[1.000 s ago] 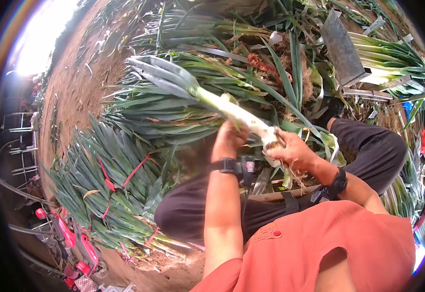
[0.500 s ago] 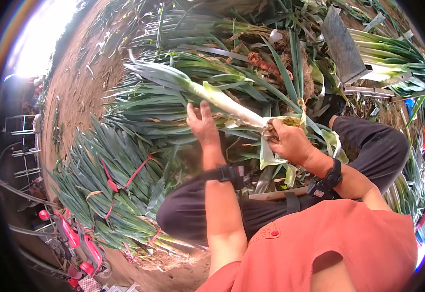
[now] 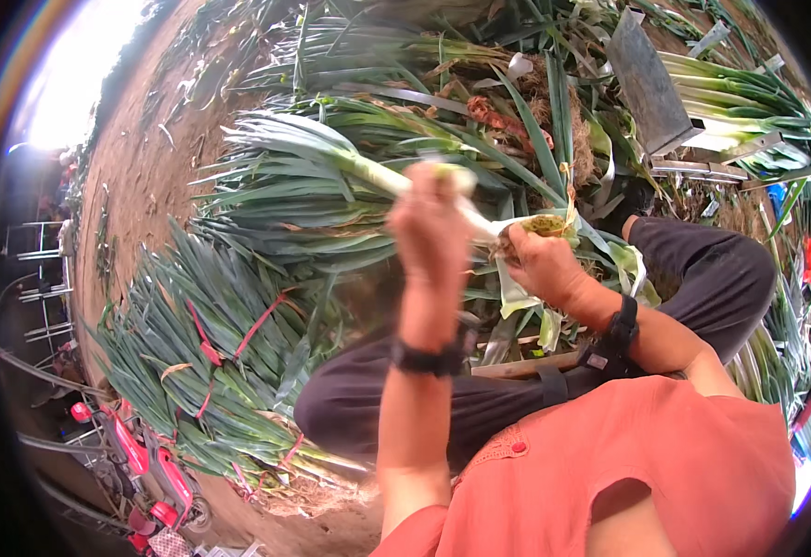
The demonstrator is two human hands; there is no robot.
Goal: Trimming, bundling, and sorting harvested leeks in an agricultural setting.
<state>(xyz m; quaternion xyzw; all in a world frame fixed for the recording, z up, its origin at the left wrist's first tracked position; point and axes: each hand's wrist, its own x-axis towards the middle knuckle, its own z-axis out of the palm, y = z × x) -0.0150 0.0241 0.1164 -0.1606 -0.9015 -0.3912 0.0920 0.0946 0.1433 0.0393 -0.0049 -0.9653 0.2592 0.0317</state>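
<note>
A long leek (image 3: 376,174) with a white shaft and green leaves lies slantwise across the air in front of me, leaves toward the upper left. My right hand (image 3: 545,265) is closed around its root end, with loose pale outer leaves (image 3: 517,292) dangling below. Over the middle of the shaft, my left hand (image 3: 431,227) is smeared by motion. A pale green blurred bit shows at its fingertips, and I cannot tell how the fingers are set. Under the leek spreads a heap of leeks (image 3: 294,200).
Leek bundles tied with red bands (image 3: 211,348) lie at the left. At the upper right stands a metal plate (image 3: 651,88) on a frame, beside stripped leeks (image 3: 735,102). My bent knees (image 3: 702,269) flank the work. Red machines (image 3: 150,455) stand at the lower left.
My left hand has moved up and right, from below the leek to over its shaft. The leek's leafy end has shifted slightly left. My right hand keeps its hold on the root end.
</note>
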